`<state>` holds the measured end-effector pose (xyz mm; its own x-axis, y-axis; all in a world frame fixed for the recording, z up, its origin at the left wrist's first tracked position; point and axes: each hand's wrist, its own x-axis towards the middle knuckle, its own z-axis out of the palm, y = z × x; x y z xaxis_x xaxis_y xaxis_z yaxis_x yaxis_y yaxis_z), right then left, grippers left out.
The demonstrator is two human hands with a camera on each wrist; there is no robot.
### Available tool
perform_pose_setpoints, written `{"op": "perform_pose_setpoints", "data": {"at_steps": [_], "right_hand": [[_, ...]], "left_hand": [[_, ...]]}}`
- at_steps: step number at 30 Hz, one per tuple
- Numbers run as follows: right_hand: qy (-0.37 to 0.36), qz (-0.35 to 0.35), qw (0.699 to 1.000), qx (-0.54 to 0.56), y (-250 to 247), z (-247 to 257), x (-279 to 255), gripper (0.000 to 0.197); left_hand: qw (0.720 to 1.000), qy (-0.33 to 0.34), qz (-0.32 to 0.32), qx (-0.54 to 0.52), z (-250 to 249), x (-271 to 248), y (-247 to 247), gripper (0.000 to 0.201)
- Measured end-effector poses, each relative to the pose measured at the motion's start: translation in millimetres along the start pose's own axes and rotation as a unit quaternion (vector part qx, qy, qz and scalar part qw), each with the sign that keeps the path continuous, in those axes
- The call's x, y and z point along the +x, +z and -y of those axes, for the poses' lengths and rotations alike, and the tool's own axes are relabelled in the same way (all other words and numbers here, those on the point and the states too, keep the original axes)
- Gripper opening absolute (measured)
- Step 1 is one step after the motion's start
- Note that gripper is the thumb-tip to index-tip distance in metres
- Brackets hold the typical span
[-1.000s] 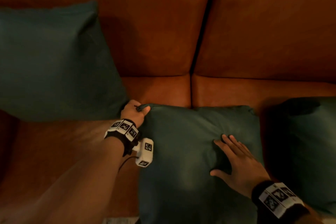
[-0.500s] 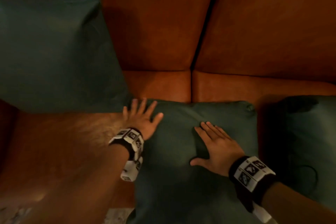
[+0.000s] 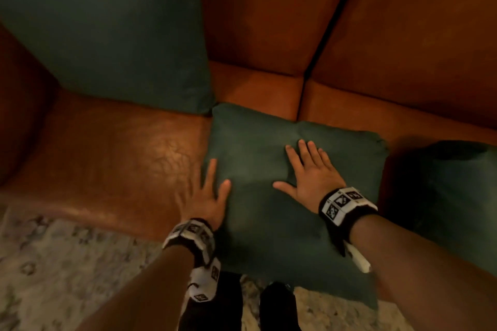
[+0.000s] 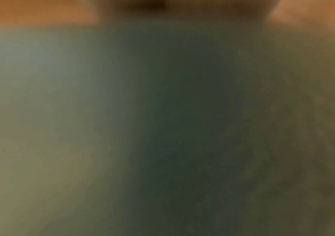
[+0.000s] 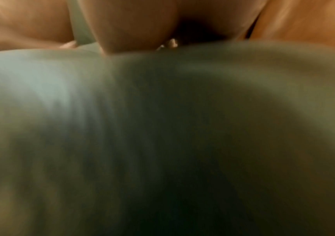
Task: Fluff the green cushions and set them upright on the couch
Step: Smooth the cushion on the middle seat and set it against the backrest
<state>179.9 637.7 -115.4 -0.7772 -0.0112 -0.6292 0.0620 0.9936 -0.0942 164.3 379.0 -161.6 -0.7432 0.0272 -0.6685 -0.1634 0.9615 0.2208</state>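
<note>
On a brown leather couch (image 3: 113, 158), an upright green cushion (image 3: 107, 27) is leaning against the backrest at far left, its lower corner close beside the flat cushion's far corner. I am laying my left hand (image 3: 204, 196) along the left edge of the middle cushion (image 3: 269, 223), fingers straight and spread, gripping nothing; motion is blurring it. That middle cushion is lying flat on the seat, its near end hanging past the front of the couch above the patterned rug (image 3: 53, 263). I am pressing my right hand (image 3: 309, 177) palm-down into its top, fingers extended and thumb out, denting the fabric without clutching it. At far right, a third green cushion (image 3: 443, 196) is lying on the seat, just beside the middle one. Both wrist views are showing blurred green fabric.
</note>
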Motion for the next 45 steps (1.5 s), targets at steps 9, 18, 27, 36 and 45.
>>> {"op": "perform_pose_setpoints", "data": {"at_steps": [9,18,27,36,45], "right_hand": [[-0.017,-0.034,0.999,-0.016,2.8,-8.8,-4.2,0.089],[-0.029,-0.040,0.999,-0.018,12.1,-21.9,-6.2,0.083],[-0.105,-0.089,0.990,-0.016,1.7,-9.4,-4.6,0.070],[0.165,-0.059,0.975,0.139,6.2,-140.6,-9.8,0.073],[-0.028,-0.047,0.996,0.073,14.1,-105.8,15.7,0.086]], "left_hand": [[0.960,0.215,-0.158,0.083,-68.6,-105.9,26.2,0.060],[0.976,-0.179,-0.082,-0.096,75.3,-87.0,56.9,0.055],[0.957,0.224,-0.073,0.170,-91.3,-40.6,11.0,0.066],[0.956,0.212,-0.044,0.198,-86.7,-34.4,18.9,0.064],[0.959,0.208,-0.047,0.189,-78.5,-32.9,16.2,0.064]]}}
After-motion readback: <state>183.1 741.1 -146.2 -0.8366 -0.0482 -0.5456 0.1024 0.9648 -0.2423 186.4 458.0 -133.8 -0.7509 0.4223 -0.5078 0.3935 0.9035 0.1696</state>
